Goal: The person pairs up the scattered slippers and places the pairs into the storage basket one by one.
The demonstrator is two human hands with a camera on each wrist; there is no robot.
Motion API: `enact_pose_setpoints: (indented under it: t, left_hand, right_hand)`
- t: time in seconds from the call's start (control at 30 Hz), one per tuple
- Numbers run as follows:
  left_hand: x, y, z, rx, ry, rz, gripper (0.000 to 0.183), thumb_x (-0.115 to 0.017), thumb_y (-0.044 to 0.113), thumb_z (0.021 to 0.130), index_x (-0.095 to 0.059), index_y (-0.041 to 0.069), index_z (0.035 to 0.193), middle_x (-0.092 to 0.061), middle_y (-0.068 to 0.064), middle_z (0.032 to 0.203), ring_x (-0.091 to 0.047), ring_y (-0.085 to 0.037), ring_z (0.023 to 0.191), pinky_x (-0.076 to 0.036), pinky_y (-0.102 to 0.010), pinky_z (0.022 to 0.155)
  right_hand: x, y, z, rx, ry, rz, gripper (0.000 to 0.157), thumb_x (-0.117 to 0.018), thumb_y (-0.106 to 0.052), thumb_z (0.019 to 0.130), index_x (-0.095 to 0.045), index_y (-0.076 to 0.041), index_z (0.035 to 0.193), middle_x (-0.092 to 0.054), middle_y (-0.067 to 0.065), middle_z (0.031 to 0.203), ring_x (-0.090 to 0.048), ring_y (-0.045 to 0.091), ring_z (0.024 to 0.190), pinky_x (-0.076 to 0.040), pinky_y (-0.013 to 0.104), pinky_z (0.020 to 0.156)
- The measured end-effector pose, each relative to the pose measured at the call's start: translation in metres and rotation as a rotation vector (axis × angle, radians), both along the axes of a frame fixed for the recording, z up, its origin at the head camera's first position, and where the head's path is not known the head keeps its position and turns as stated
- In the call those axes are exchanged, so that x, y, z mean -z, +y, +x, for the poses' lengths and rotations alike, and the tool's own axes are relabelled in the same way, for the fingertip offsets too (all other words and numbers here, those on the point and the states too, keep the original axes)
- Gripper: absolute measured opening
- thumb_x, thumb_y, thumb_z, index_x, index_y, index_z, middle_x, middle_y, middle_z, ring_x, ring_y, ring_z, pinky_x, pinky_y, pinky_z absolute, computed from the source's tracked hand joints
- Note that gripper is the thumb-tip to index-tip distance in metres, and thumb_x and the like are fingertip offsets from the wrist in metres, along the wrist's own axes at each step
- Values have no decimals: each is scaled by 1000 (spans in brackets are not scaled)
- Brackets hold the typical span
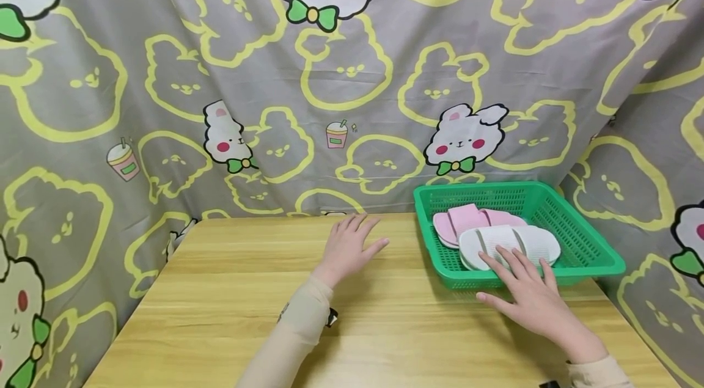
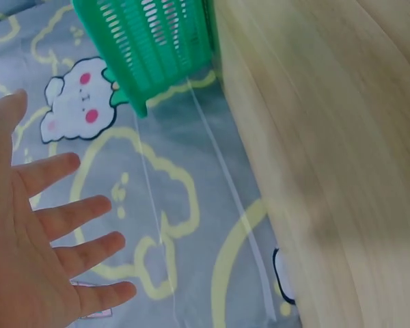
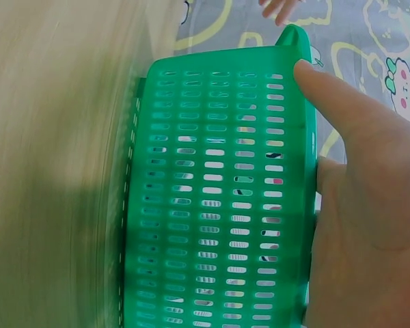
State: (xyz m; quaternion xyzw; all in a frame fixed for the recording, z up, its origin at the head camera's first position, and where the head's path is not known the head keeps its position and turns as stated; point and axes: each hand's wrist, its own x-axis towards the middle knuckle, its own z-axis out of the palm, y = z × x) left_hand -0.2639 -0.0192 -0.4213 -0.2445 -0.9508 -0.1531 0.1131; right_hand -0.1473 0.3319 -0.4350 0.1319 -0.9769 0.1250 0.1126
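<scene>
A green plastic basket (image 1: 459, 277) with slotted walls sits at the right of the wooden table. Inside it, white slippers (image 1: 538, 244) with ribbed straps lie toward the front, and pink slippers (image 1: 464, 220) are behind them. My right hand (image 1: 530, 299) reaches over the basket's front rim, fingers spread and overlapping the white slippers in the head view. In the right wrist view, its thumb is beside the rim, outside the slotted wall. Left of the basket, my left hand (image 1: 349, 247) hovers over the table with fingers extended and holds nothing.
The wooden table (image 1: 231, 296) spreads out beneath both arms. A grey curtain (image 1: 352, 95) with yellow outlines and white cartoon animals hangs right behind the table and along both sides.
</scene>
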Motion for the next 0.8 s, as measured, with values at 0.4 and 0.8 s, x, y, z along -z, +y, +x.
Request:
enact_pose_setpoints:
  t: [0.4,0.8]
  left_hand:
    - [-3,-23,7,-60,9,21,63,-40,64,96,-38,30,149,-42,-9,153,-35,-34,143,-29,-62,113]
    - [-10,-51,16,-117,32,58,63,-43,63,95,-39,30,149,-40,-11,153,-34,-39,143,-26,-66,112]
  right_hand:
    - [-11,-15,3,-8,-19,-52,81,-61,-58,88,-23,-33,155,-23,17,159,-20,50,142,6,78,107]
    - [-21,-49,-8,-35,100,-35,76,-62,-58,86,-34,-30,151,-31,15,157,-23,42,145,-11,75,108]
